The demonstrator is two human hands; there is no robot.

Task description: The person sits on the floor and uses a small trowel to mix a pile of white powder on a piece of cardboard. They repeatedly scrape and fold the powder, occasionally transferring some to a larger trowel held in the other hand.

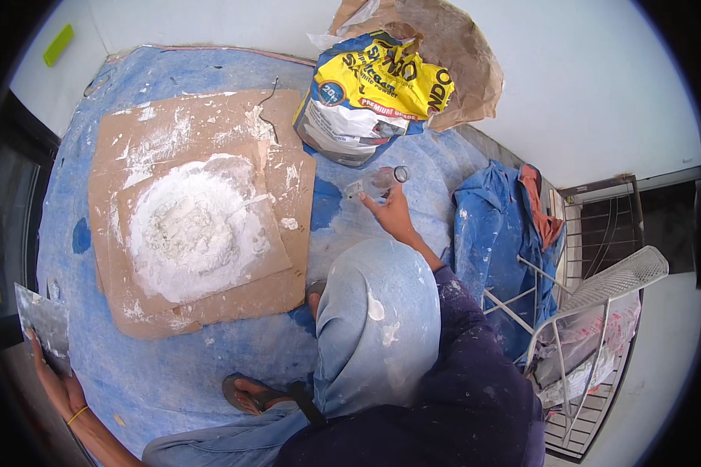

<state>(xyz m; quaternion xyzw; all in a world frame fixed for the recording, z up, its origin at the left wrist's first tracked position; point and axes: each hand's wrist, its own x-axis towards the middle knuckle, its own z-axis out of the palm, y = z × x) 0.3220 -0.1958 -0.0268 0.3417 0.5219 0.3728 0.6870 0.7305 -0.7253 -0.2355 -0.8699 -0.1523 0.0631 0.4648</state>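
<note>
At the far left, my left hand (pixel 58 379) grips a rectangular metal plastering blade (pixel 45 324) smeared with white. My right hand (pixel 392 211), right of centre, holds a clear bottle (pixel 380 182) on its side, its open mouth turned to the upper right. A mound of white powder (pixel 193 233) lies on layered cardboard sheets (pixel 269 292) between my hands; its middle is lumpy and looks damp. Beyond the bottle stands an opened yellow, white and blue powder bag (pixel 362 105).
A blue sheet (pixel 163 373) covers the floor. Torn brown paper (pixel 473 76) leans on the wall behind the bag. To the right are blue cloth (pixel 485 233) and a white metal-framed chair (pixel 613 280) with plastic packaging. My sandalled foot (pixel 257 394) is near the cardboard.
</note>
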